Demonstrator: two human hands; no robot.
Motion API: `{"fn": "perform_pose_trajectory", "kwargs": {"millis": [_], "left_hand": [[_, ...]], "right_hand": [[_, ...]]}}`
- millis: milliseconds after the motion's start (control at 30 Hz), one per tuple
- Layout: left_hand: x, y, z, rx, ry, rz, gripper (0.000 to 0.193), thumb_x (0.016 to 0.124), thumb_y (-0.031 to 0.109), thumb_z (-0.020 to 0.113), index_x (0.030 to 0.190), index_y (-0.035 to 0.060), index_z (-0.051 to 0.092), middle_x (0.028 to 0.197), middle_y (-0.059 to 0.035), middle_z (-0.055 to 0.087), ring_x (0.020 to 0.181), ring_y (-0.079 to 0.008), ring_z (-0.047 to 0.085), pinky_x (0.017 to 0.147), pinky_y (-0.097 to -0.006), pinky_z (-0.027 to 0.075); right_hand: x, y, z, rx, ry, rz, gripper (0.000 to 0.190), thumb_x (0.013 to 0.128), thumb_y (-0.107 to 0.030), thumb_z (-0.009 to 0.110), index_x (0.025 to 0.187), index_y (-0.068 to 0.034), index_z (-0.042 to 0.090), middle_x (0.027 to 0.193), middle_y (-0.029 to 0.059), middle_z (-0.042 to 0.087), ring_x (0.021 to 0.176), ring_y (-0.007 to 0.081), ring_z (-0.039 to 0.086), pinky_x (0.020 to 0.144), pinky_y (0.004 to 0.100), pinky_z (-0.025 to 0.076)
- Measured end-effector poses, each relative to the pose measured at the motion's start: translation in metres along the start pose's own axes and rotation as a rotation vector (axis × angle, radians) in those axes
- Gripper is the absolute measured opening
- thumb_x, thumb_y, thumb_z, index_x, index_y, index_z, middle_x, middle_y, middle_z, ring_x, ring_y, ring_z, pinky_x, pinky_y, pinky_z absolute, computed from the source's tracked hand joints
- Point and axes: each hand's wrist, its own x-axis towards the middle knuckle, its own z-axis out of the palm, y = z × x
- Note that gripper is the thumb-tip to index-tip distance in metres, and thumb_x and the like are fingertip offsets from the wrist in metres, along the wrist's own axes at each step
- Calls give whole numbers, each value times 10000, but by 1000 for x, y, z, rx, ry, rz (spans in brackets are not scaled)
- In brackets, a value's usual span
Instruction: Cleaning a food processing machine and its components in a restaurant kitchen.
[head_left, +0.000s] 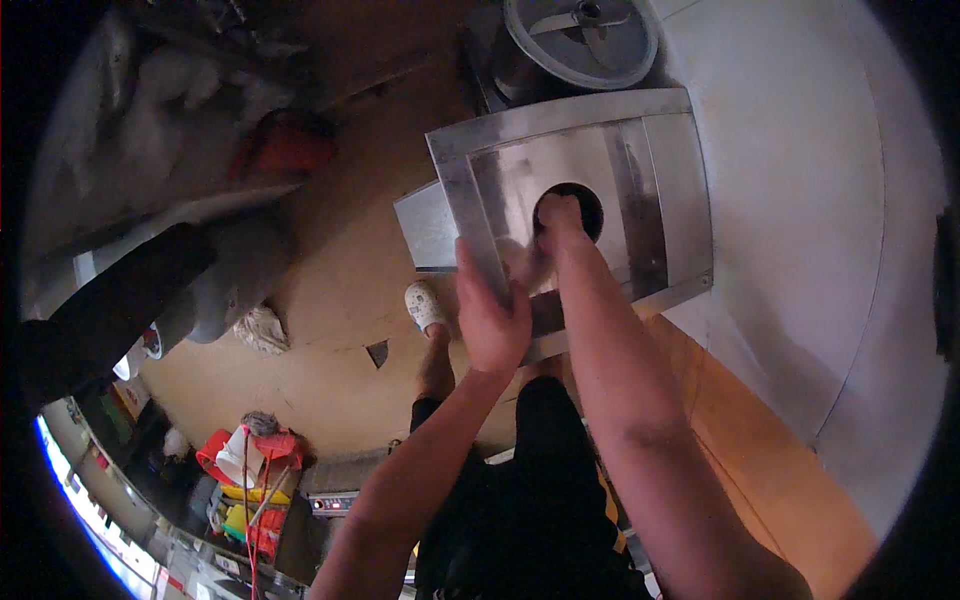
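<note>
A square stainless-steel unit with a raised rim (675, 195) stands before me against the wall. In its shiny inner panel is a round dark opening (591, 214). My right hand (561, 217) is at this opening with its fingers bent; whether it grips something there is hidden. My left hand (491, 322) rests over the unit's near left rim, thumb and fingers apart, with nothing seen in it.
Beyond the unit stands a round metal vessel with blades inside (592, 45). A metal box or panel (427, 229) juts out at the left. A mop (259, 424), red bins and a rag (261, 330) lie farther left on the tan floor.
</note>
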Motion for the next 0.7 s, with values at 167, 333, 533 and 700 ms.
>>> {"fn": "perform_pose_trajectory", "kwargs": {"millis": [167,333,533,700], "left_hand": [[-2,-8,-13,-31,-109,-78,832,837,94,636,1520,3,170,1260,-279,509,1084,-466,559,878,-499,495],[-5,-13,-4,-148,-158,-150,875,833,32,640,1536,7,119,1218,-202,572,1080,-368,600,957,-435,476],[-3,-6,-6,-96,-100,-63,881,829,43,652,1532,-2,123,1338,-252,501,1150,-409,562,980,-445,456],[-3,5,-2,-135,-95,-19,857,829,69,653,1523,-17,156,1377,-282,454,1191,-447,525,988,-457,448]], "right_hand": [[-15,-13,-6,-717,-47,-173,250,697,-234,715,908,-104,746,960,131,723,972,316,693,839,381,558],[0,16,3,-734,-12,-80,288,701,-246,726,952,-107,751,1023,121,718,1001,285,688,836,397,560],[-5,8,-3,-776,-61,-90,296,713,-249,723,972,-107,751,1061,120,711,1023,279,680,849,397,555],[30,44,28,-605,113,-16,255,707,-212,698,929,-101,753,1045,127,712,1010,300,677,831,393,554]]}}
